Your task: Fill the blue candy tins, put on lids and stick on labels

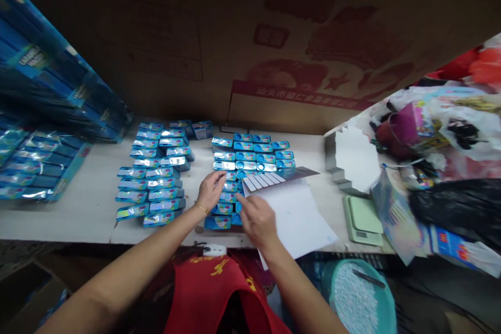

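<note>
My left hand [211,190] is over the left side of the middle group of small blue boxes [245,156]. Its fingers are curled together against the box tops; whatever is between them is hidden. Close beside it, my right hand [258,219] is bent over the front of the same group, its forefinger reaching towards the boxes and its other fingers curled in. I cannot make out what its fingertips hold. Under and beside the right hand lies a white sheet [299,214]. A darker sheet with a row of white labels [264,181] lies at its top, partly covering the boxes.
More blue boxes [148,182] stand in rows on the left. Wrapped blue packs [43,164] are at the far left. A large carton [282,52] rises behind. On the right are stacked white cards [354,159], a green scale [362,219] and a teal bucket [387,297].
</note>
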`<state>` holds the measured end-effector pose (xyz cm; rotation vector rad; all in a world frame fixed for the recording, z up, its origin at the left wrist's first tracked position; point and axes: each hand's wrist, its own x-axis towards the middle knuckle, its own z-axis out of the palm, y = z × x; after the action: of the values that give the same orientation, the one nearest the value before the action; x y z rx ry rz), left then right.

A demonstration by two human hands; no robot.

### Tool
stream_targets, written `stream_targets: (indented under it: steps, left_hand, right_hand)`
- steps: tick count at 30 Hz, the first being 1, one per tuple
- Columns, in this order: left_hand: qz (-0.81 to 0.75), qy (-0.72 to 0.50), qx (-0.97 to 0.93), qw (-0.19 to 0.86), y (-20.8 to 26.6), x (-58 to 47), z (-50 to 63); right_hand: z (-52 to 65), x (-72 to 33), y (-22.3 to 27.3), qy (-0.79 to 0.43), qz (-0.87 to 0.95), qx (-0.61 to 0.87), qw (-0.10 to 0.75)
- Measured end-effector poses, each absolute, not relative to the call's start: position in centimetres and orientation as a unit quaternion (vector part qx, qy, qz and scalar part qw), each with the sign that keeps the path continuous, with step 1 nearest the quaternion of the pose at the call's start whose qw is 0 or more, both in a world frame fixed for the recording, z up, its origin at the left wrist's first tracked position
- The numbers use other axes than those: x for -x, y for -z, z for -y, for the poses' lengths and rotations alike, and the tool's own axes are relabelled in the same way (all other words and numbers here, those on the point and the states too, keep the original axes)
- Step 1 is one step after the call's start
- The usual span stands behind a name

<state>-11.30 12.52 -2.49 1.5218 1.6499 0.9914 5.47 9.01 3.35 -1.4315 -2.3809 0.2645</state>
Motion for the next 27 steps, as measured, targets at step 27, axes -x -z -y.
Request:
stream_targets:
  steps: [27]
  left_hand:
    - [-0.614, -0.175, -0.71, 0.297, 4.3, -2.5, -17.9]
  right_hand:
    - [-13.8, -19.5, 0.7, -0.077, 0.823, 0.552, 0.106]
